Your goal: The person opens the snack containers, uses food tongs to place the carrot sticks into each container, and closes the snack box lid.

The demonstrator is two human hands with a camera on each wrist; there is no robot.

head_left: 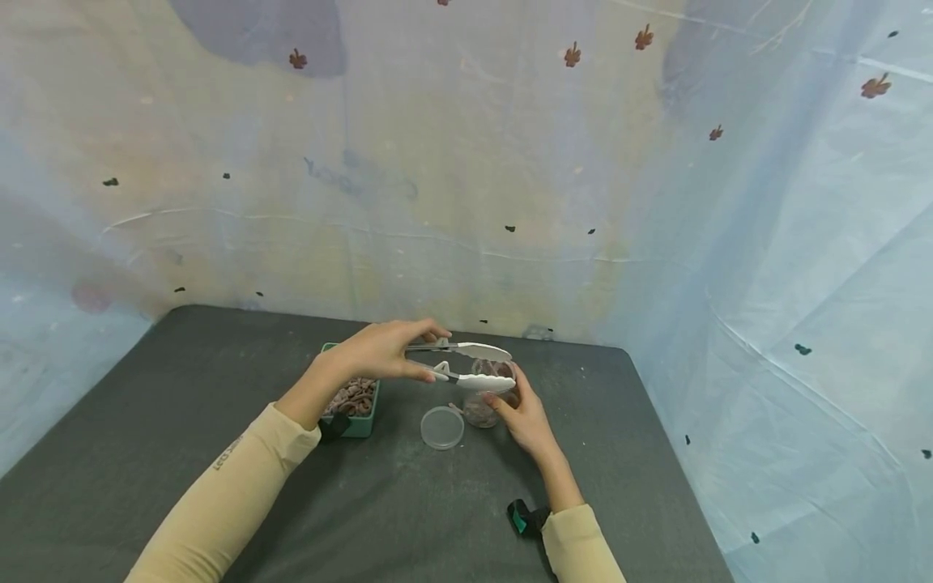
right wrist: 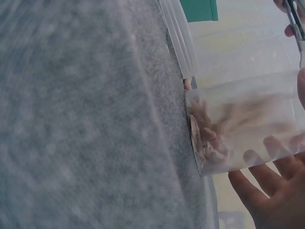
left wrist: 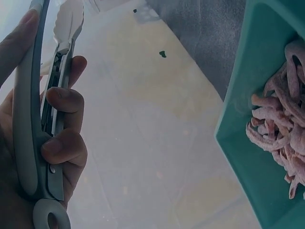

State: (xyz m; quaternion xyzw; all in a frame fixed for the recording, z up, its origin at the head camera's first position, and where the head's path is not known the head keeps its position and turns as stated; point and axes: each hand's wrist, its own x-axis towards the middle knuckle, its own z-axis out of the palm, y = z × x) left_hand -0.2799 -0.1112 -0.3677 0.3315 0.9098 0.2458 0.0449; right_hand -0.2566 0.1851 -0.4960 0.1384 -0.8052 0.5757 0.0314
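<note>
My left hand (head_left: 379, 350) grips a pair of tongs (head_left: 484, 383) with white scalloped tips, their arms spread apart over the jar's mouth. In the left wrist view, curled fingers wrap the tongs' handle. A clear plastic jar (right wrist: 248, 129) stands on the table with pinkish-brown strips (right wrist: 209, 143) at its bottom; my right hand (head_left: 530, 417) holds it by the side, fingers around the wall. Whether the tongs' tips hold a strip is unclear. Left of the jar lies a round clear lid (head_left: 441, 427). A green container (left wrist: 233, 138) full of similar strips (left wrist: 281, 124) stands below my left forearm.
A small strip piece (right wrist: 187, 84) lies on the dark grey table (head_left: 408, 502) between jar and lid. A black strap device (head_left: 526, 518) sits at the right wrist. Patterned plastic sheeting (head_left: 437, 178) hangs behind the table and at its right.
</note>
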